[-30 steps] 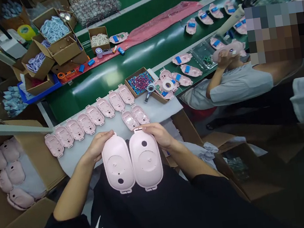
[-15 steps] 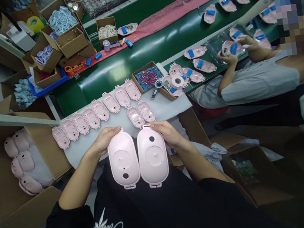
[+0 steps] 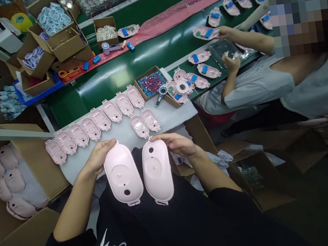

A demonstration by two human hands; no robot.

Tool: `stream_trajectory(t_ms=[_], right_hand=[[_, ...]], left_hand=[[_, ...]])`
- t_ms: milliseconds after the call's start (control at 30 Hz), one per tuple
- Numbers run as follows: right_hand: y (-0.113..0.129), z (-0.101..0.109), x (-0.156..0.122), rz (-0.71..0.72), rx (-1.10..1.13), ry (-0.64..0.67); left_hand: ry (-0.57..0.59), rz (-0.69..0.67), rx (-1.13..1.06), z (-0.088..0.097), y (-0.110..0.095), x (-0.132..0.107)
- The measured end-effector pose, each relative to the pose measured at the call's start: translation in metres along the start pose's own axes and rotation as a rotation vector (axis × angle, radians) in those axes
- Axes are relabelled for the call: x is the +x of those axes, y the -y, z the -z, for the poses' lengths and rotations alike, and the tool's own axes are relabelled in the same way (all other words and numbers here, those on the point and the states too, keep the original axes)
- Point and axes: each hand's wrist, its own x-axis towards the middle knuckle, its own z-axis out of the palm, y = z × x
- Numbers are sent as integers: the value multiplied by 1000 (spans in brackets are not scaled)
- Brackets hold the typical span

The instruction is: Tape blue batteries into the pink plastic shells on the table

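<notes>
Two pale pink oval plastic shells hang side by side before my chest, outer faces toward me. My left hand [image 3: 99,157] is closed on the top edge of the left pink shell [image 3: 123,174], whose dark round hole sits low. By its upper end, my right hand [image 3: 177,143] grips the right pink shell [image 3: 157,172], with its hole near the top. A narrow gap separates the shells. Beyond them, a row of open pink shells [image 3: 91,128] lies on a white foam sheet [image 3: 169,119], with two more shells [image 3: 145,123] in front of the row's right end.
A carton of wired blue parts [image 3: 152,85] stands right of the row. Cartons of rings [image 3: 55,20] are stacked at back left. A large carton [image 3: 47,166] holding shells stands at left. At right, a co-worker's hand [image 3: 224,32] holds a shell above the green bench.
The two shells have moved apart and tilted, my right hand turning its shell slightly. The view has shifted a little. The co-worker's hand has carried a shell toward the back of the bench.
</notes>
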Motion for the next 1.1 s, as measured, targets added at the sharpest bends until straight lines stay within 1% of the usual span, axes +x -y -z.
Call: stream_trajectory(t_ms=[67, 133, 267, 333, 400, 467, 567, 600, 667, 767, 833, 967, 1100], right_hand=[[-2, 9, -4, 6, -73, 52], [-9, 14, -4, 21, -216, 39], [-25, 20, 5, 66, -462, -3], [-31, 23, 7, 73, -551, -2], [-37, 29, 5, 62, -574, 0], [-44, 34, 1, 12, -511, 22], [-62, 39, -7, -155, -370, 81], [-69, 40, -9, -210, -330, 70], [-84, 39, -11, -265, -244, -15], [-101, 36, -9, -237, -114, -166], [-107, 33, -6, -207, -54, -208], [-110, 30, 0, -166, 1, -200], [-114, 29, 1, -116, 38, -178]], left_hand=[[-38, -3, 3, 5, 4, -1], [-59, -11, 8, 8, 6, -2], [-57, -21, 2, 10, 7, -3], [-65, -28, -3, 9, 6, -3], [-72, -43, -11, 9, 6, -3], [-72, -54, -21, 10, 6, -4], [-76, -55, -38, 13, 9, -6], [-81, -57, -44, 14, 10, -6], [-92, -61, -56, 17, 13, -7], [-104, -67, -88, 19, 15, -10], [-104, -78, -113, 19, 14, -12], [-103, -108, -136, 16, 13, -13], [-100, -147, -111, 16, 16, -12]])
